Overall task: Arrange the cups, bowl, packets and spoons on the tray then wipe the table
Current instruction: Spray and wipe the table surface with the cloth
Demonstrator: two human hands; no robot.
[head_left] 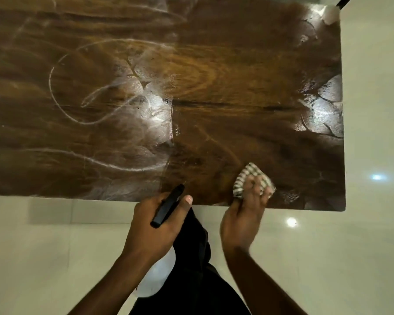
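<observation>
Right hand (243, 214), cloth (252, 179), near table (191, 64) edge

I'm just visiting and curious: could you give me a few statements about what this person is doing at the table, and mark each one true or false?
1. The right hand grips a striped cloth on the wooden table. True.
2. The left hand is empty. False: its fingers are closed around a slim black object; what it is cannot be told.
3. Cups and a tray stand on the tabletop. False: none are in view; the surface shows only smeary streaks and glare.
4. The cloth is near the table's front edge, on its right part. True.
5. The cloth is plain white. False: it has dark and light stripes.
</observation>
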